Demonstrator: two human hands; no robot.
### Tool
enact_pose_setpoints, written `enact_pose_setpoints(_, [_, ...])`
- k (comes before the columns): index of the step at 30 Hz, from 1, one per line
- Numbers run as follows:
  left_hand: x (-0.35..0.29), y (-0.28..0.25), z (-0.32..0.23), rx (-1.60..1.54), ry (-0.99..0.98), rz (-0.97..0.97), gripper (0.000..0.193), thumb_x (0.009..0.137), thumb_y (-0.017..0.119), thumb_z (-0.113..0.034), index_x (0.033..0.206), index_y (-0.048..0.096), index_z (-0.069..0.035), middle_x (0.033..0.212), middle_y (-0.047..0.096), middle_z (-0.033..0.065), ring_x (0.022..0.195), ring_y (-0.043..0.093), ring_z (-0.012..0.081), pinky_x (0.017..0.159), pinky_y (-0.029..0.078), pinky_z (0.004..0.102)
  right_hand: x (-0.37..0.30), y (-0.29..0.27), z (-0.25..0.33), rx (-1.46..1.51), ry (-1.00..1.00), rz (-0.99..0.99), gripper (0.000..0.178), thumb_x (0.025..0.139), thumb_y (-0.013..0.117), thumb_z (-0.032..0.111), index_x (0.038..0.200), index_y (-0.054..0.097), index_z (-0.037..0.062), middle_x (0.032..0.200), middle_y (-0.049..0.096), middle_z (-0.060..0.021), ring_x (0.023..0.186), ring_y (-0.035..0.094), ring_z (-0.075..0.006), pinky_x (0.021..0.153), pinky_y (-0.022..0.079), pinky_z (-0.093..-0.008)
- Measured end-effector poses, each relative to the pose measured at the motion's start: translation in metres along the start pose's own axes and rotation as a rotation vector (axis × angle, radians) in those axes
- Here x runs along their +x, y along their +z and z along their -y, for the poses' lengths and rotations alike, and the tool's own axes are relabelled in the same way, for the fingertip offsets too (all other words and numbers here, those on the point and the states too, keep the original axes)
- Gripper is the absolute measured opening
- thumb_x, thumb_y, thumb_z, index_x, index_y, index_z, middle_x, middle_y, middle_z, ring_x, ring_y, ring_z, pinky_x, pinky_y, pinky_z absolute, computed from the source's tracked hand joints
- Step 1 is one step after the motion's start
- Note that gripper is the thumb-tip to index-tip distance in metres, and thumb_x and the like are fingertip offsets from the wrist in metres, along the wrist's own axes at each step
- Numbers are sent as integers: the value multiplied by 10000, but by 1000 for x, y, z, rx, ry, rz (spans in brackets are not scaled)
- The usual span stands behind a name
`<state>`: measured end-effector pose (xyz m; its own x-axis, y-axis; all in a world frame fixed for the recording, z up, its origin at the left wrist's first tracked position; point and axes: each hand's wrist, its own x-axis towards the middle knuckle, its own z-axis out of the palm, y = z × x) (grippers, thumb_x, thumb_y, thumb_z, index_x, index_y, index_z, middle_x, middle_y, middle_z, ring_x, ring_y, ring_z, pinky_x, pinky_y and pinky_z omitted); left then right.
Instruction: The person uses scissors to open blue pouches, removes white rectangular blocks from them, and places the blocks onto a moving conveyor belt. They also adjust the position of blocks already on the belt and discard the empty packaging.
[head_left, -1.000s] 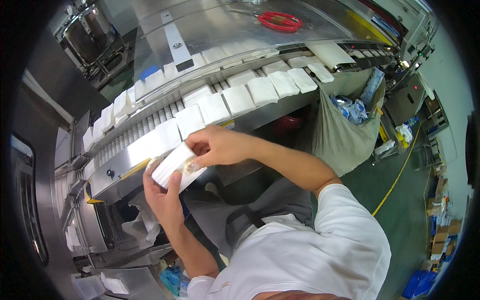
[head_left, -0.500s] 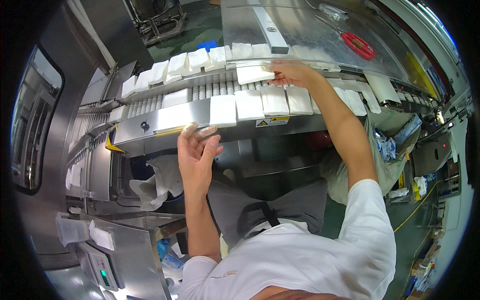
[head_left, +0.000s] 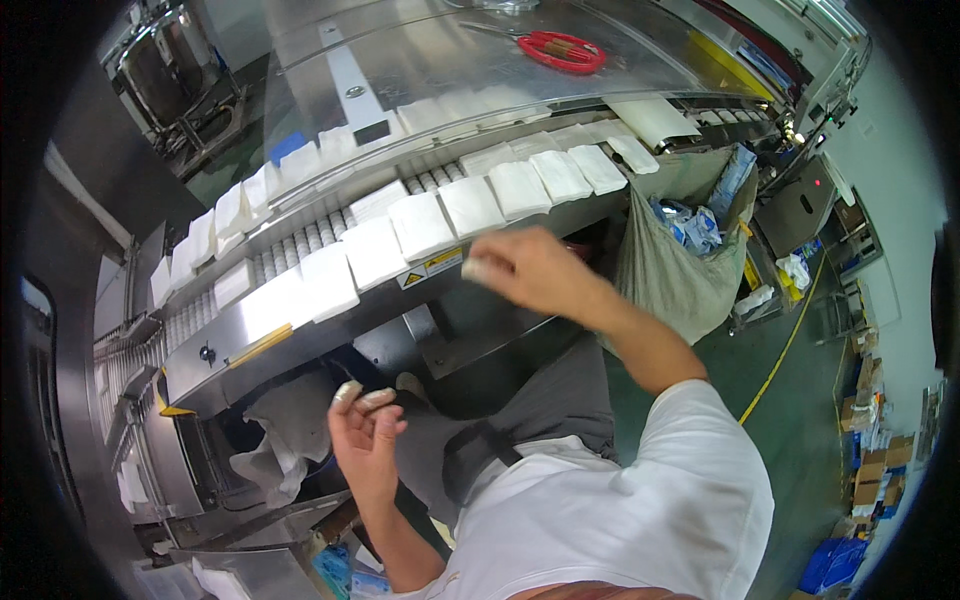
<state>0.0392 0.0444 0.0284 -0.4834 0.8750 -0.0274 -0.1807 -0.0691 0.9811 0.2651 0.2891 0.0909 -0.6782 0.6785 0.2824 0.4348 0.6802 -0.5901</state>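
My left hand [head_left: 366,430] hangs below the conveyor's near edge, fingers loosely bent and apart, holding nothing; pale coverings wrap some of its fingertips. In front of the ledge is my right hand [head_left: 530,272], fingers curled and smeared by motion, so whether they hold anything cannot be made out. A row of folded white pads [head_left: 421,226] lies along the near metal ledge [head_left: 260,318], close beyond the right hand. More white pads [head_left: 233,284] rest on the roller conveyor [head_left: 312,238], and another row of white pads [head_left: 232,210] lines its far side.
A clear panel with a metal bar [head_left: 350,85] covers part of the far row. Red-handled scissors [head_left: 562,52] lie on the steel surface. A cloth sack [head_left: 665,260] of wrappers hangs at the right. A whitish bag [head_left: 275,445] stands below the conveyor's left end.
My right hand has drawn back from the conveyor to in front of the ledge. The left hand has moved away from the ledge. The view has turned toward the right.
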Motion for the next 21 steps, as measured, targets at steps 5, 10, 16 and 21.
enact_pose_setpoints(5, [-8,19,14,26,-124,129,550,949,717,-20,1418,432,10,1175,662,141,960,647,137,817,556,266,-50,21,2,294,109,135,275,946,747,239,1042,681,-10,856,728,-167,751,716,-248,692,553,-346])
enact_pose_setpoints(10, [-19,22,18,109,-176,144,556,952,710,-21,1425,420,14,1179,659,134,992,643,136,839,554,270,-68,38,-12,328,139,281,272,955,725,232,1087,678,-1,892,728,-153,788,713,-260,725,556,-364])
enact_pose_setpoints(16, [-39,22,24,172,-220,143,572,944,711,-7,1431,411,10,1186,659,132,999,639,136,858,560,269,-86,58,-22,429,154,423,313,943,727,250,1123,674,-1,910,736,-164,809,716,-282,733,539,-384])
enact_pose_setpoints(21, [-56,17,24,270,-200,107,596,941,748,-59,1434,420,9,1168,673,132,990,648,152,862,558,286,-95,76,-24,482,99,508,338,963,702,265,1146,664,-16,991,728,-173,899,722,-279,795,569,-370])
